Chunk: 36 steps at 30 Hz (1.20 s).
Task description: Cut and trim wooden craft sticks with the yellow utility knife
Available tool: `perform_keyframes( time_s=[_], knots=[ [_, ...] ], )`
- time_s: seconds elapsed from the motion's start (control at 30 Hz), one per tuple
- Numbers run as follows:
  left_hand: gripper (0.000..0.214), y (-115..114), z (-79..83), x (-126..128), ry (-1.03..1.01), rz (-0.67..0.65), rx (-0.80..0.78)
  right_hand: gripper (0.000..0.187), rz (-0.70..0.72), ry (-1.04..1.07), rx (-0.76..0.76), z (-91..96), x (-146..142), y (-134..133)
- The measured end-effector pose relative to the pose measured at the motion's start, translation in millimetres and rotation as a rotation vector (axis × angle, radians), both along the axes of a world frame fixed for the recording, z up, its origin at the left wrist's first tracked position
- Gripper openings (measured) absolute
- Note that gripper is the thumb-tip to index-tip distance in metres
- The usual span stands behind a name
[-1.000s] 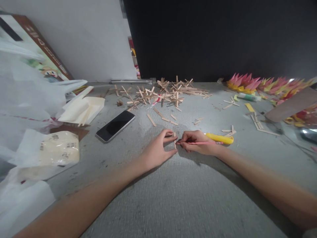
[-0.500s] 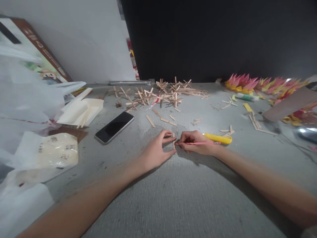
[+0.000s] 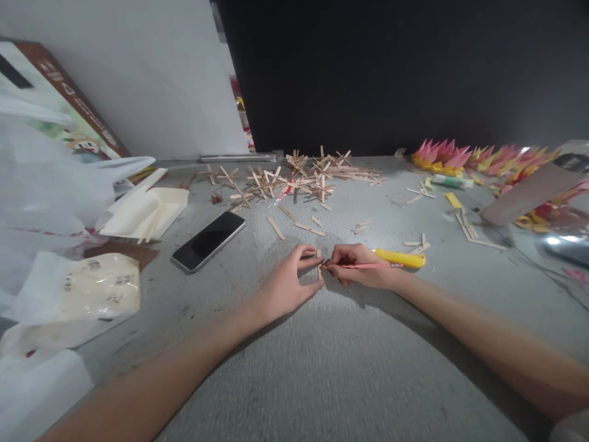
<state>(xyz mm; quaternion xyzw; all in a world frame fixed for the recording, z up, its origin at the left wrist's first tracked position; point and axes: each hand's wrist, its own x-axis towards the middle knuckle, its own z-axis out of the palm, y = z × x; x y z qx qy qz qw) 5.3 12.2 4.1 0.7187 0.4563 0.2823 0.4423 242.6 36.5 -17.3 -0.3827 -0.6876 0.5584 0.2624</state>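
My left hand [image 3: 289,279] rests on the table, its thumb and fingers closed on the two ends of a short wooden craft stick [image 3: 319,263]. The stick lies pointing away from me. From the right, my right hand [image 3: 356,261] grips a slim pink pencil [image 3: 375,266], with its tip at or very near the stick's right edge. I cannot tell whether the tip touches the wood. Just behind my right wrist lies a yellow utility knife [image 3: 401,258]. A few loose craft sticks [image 3: 310,229] are scattered beyond my hands.
A pile of crossed craft sticks [image 3: 322,175] stands at the back. Left are a phone [image 3: 209,240], a paper tray [image 3: 161,209], a clear-wrapped pack [image 3: 103,285] and white plastic bags [image 3: 46,184]. Pink and yellow paper flowers [image 3: 442,158] and a glue stick [image 3: 453,182] lie at back right.
The camera view has shifted slightly, moving everything a little to the left. Both hands keep nearly the same pose around the craft stick and pencil.
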Motion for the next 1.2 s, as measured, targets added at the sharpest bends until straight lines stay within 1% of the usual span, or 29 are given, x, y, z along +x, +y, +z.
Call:
perform_keyframes(
  time_s=[0.13, 0.27, 0.43, 0.9, 1.2],
  knots=[
    [0.048, 0.6, -0.8, -0.7, -0.003, -0.016, 0.004, 0.03, 0.029, -0.016, 0.017, 1.4, -0.5, -0.4],
    [0.049, 0.5, 0.0, -0.7, 0.017, 0.001, -0.004, 0.031, 0.005, 0.007, -0.006, 3.9, -1.6, -0.9],
    [0.048, -0.2, 1.8, 0.0, 0.005, -0.004, -0.007, 0.03, 0.048, 0.005, 0.019, 3.6, 0.0, -1.4],
    [0.048, -1.0, 1.2, 0.6, -0.01, -0.001, -0.006, 0.028, 0.042, -0.006, 0.036, -1.6, 2.5, -1.5],
    [0.047, -0.3, 1.0, 0.6, -0.008, -0.007, -0.011, 0.031, 0.041, -0.023, 0.028, 1.9, 2.5, -3.0]
  ],
)
